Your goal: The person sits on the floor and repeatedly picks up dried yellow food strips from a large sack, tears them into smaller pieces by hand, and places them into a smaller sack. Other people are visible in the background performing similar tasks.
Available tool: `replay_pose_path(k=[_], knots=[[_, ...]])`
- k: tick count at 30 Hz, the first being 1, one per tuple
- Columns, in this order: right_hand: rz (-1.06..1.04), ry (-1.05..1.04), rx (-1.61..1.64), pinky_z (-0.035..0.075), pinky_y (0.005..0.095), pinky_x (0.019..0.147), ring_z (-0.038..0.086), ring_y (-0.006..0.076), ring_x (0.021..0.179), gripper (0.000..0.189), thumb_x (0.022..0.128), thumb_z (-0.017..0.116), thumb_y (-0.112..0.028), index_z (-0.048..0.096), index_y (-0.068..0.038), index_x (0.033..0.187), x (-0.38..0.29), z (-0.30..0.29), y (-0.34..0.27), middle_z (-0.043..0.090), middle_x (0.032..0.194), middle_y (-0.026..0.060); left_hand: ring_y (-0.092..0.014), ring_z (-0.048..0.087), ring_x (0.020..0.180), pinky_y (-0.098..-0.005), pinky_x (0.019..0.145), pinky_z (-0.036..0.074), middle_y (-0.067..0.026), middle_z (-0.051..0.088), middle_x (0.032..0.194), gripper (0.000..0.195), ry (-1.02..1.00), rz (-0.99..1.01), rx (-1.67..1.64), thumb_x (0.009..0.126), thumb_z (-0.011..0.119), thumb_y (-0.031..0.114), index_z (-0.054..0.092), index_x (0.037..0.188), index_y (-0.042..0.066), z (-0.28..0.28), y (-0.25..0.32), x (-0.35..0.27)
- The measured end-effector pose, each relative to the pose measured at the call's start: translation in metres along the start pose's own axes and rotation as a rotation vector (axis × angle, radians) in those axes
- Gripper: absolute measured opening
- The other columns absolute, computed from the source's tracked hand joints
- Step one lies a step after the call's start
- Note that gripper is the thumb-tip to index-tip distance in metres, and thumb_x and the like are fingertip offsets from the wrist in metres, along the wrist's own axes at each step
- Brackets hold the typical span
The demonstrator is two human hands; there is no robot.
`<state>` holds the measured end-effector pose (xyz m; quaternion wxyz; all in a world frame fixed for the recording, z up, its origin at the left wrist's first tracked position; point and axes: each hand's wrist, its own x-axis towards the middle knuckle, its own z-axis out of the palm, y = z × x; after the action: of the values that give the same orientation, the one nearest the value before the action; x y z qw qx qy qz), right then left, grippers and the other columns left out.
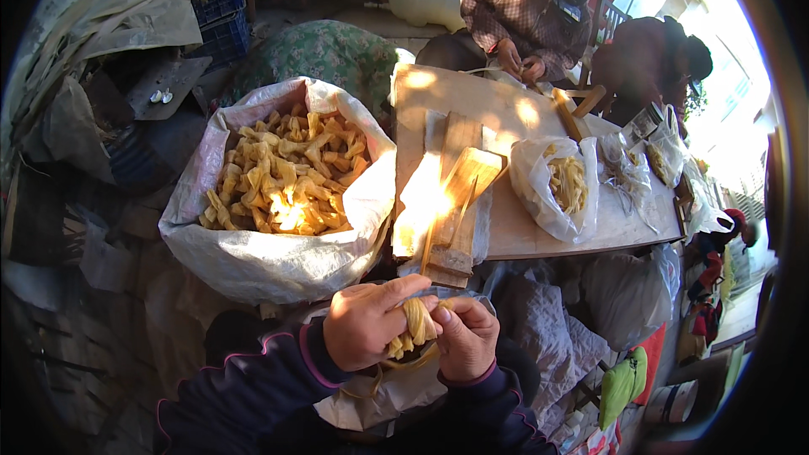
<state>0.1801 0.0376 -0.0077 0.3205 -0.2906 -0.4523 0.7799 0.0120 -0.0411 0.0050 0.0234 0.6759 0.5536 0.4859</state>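
Observation:
A bundle of yellowish, husk-like strips (417, 322) is wound about the fingers of my left hand (373, 322), which grips it. My right hand (466, 335) pinches an end of the same strips between thumb and fingers, close against the left. Below the hands, a pale sheet or bag (379, 395) with a few loose strips lies over my lap. Just beyond my hands, wooden blocks (464, 208) rest stacked at the near left of the table. To the left stands a white woven sack (253, 259), open-topped, holding many knotted yellowish pieces (284, 170).
The wooden table (455, 88) also bears a plastic bag of pale strips (556, 183) and smaller plastic bags (626, 164). A person in a checked shirt (518, 0) works at its far side; another person (644, 63) sits beyond. Blue crates (221, 19) stand at upper left.

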Motion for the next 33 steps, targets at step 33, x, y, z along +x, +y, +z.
replay_pose_path(k=[33], knots=[[0.268,-0.207,-0.27,0.032,0.0223,0.055,0.042,0.0057,0.058,0.035,0.097,0.06,-0.031,0.065,0.0,0.081,0.0,-0.002,-0.003,0.053,0.064,-0.0018,-0.008,0.059,0.074,-0.0199,0.061,0.046,-0.0029,0.064,0.089,0.035,-0.244,-0.926,-1.201,0.08,0.079,0.012,0.061,0.108,0.001,-0.01,-0.008,-0.002]])
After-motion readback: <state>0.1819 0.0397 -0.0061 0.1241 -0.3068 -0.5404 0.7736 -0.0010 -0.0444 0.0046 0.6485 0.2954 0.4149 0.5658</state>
